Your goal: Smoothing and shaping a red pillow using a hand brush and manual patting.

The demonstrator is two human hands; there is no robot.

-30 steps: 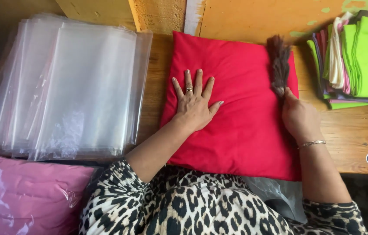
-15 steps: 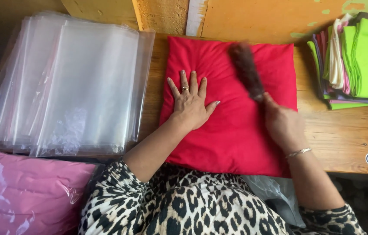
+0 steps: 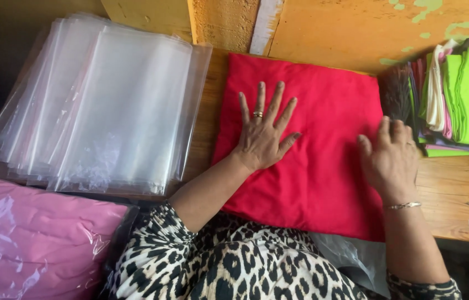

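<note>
A folded red cloth [image 3: 323, 166] lies flat on the wooden table [image 3: 456, 189]. My left hand [image 3: 262, 136] rests on the cloth's middle with the palm down, the fingers spread and a ring on one finger. At the cloth's right edge my right hand [image 3: 391, 161], wearing a thin bracelet, grips the handle of a dark bristle brush [image 3: 396, 91]. The brush head is blurred and points away from me, over the gap between the red cloth and the cloth stack.
A stack of clear plastic bags [image 3: 101, 105] lies on the left. A pink cloth in a plastic bag [image 3: 29, 239] is at the lower left. Folded green, white and pink cloths [image 3: 462, 100] are stacked at the right. An orange wall [image 3: 351, 28] stands behind the table.
My right hand swept the brush left across the red cloth's middle, then back to its right edge. My left hand stayed flat on the cloth.
</note>
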